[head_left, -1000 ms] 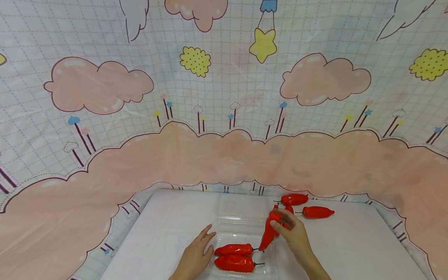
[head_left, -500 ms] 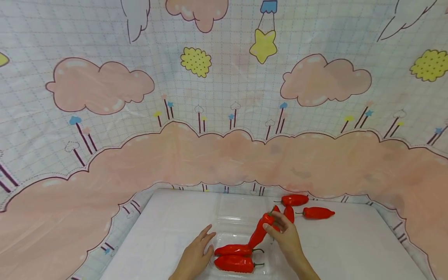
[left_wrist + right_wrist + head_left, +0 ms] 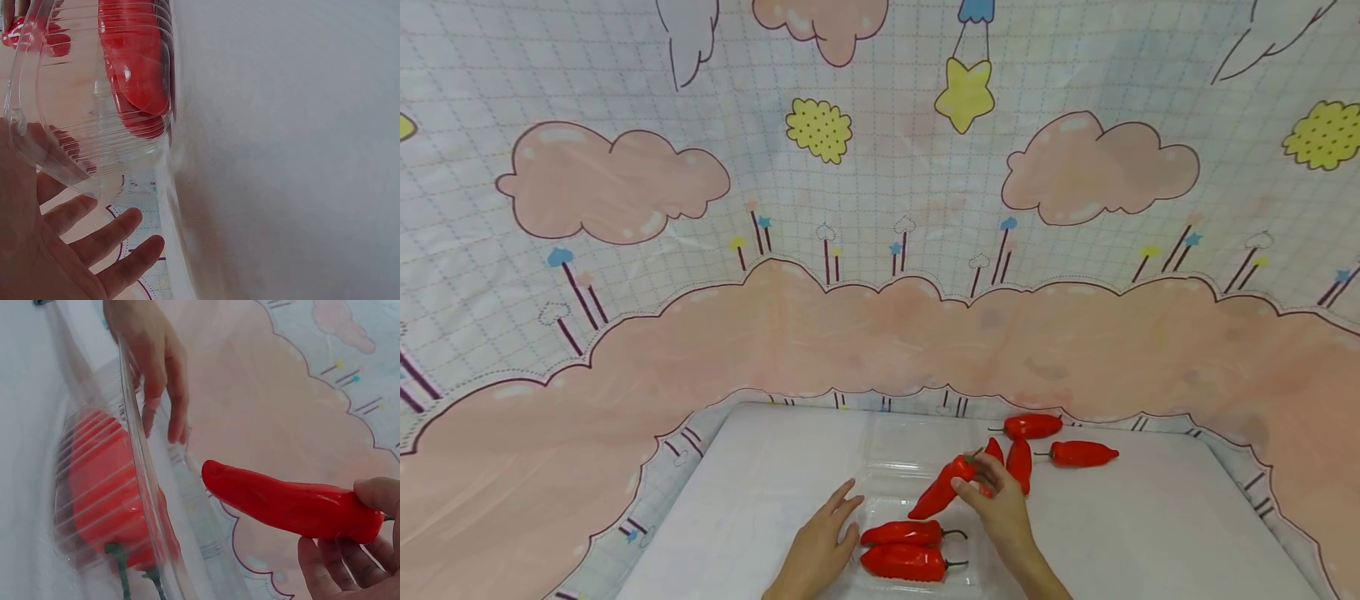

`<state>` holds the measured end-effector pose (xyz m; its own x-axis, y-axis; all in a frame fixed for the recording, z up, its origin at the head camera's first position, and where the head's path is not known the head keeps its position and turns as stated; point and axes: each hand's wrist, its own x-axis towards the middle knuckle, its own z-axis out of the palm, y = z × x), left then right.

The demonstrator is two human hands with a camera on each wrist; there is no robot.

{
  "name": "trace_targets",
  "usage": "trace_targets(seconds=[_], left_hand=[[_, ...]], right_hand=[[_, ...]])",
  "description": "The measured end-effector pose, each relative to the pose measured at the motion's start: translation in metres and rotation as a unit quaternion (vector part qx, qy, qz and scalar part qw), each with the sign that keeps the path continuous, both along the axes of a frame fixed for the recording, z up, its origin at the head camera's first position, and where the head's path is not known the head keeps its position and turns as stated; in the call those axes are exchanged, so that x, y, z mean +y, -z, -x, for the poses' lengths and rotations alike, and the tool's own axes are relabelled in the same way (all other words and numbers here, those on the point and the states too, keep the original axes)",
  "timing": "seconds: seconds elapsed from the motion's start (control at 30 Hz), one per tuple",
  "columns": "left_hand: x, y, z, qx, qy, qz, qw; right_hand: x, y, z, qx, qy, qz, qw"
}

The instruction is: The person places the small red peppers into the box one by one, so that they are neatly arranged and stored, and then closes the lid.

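My right hand (image 3: 1002, 502) pinches a red pepper (image 3: 284, 500) near its stem end, thumb on one side and fingers on the other. That pepper is held over the clear plastic box (image 3: 75, 125), its tip pointing left. Inside the box two red peppers (image 3: 902, 562) lie side by side, stems to the right. At the box's left side my left hand (image 3: 820, 542) has its fingers spread and holds nothing; in the left wrist view its fingers (image 3: 103, 244) are extended beside the box wall. Whether they touch the box I cannot tell.
The box's clear lid (image 3: 917, 443) lies folded back behind it. To the right, loose red peppers lie on the white table (image 3: 1150, 533): one at the back (image 3: 1032, 427), one farther right (image 3: 1082, 454), and others partly behind my right hand (image 3: 1018, 462).
My right hand has moved left with the pepper, bringing it from the right side of the box to above it, and the pepper has tilted flatter. My left hand has stayed in place.
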<state>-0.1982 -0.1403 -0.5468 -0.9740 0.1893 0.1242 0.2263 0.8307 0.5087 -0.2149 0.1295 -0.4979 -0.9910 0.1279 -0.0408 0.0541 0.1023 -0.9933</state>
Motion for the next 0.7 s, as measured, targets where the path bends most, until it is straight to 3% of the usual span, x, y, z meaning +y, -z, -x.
trace_targets(seconds=[0.37, 0.7], left_hand=[[0.001, 0.000, 0.000, -0.004, -0.003, 0.004, 1.0000], [-0.001, 0.002, 0.001, 0.010, 0.004, 0.002, 0.9999]], right_hand=[[-0.015, 0.008, 0.001, 0.033, -0.011, -0.005, 0.9994], [-0.024, 0.016, 0.004, 0.035, -0.021, 0.001, 0.9992]])
